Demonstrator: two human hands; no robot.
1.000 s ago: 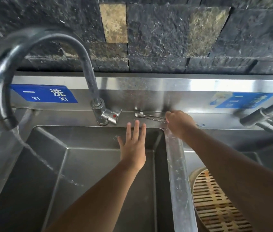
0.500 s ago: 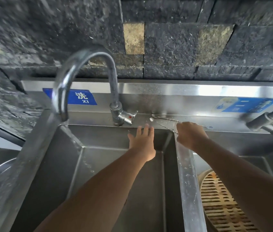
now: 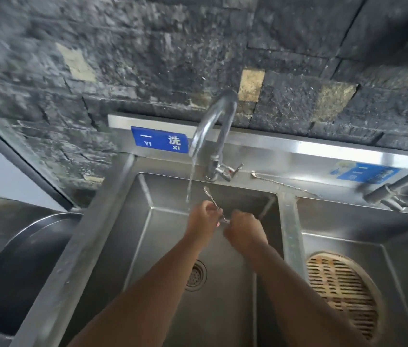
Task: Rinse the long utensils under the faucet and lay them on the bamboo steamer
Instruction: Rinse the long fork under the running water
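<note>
A long thin metal spoon [image 3: 212, 199] is held over the left sink basin [image 3: 163, 236], its bowl end pointing up toward the faucet [image 3: 214, 126]. My left hand [image 3: 201, 219] and my right hand [image 3: 244, 230] both grip its handle. A thin stream of water [image 3: 191, 179] falls just left of the spoon's tip. A second long twisted-handle spoon [image 3: 280, 182] lies on the steel ledge behind the basins. The round bamboo steamer [image 3: 340, 291] sits in the right basin.
A steel divider [image 3: 289, 229] separates the two basins. The drain [image 3: 195, 275] is below my left forearm. A second faucet [image 3: 395, 189] juts in at the right. A large round steel pot [image 3: 22, 266] stands at the left. Dark stone wall behind.
My right hand lifted one spoon off the ledge and brought it down over the left basin. My left hand closed on it too. The view has swung left and back.
</note>
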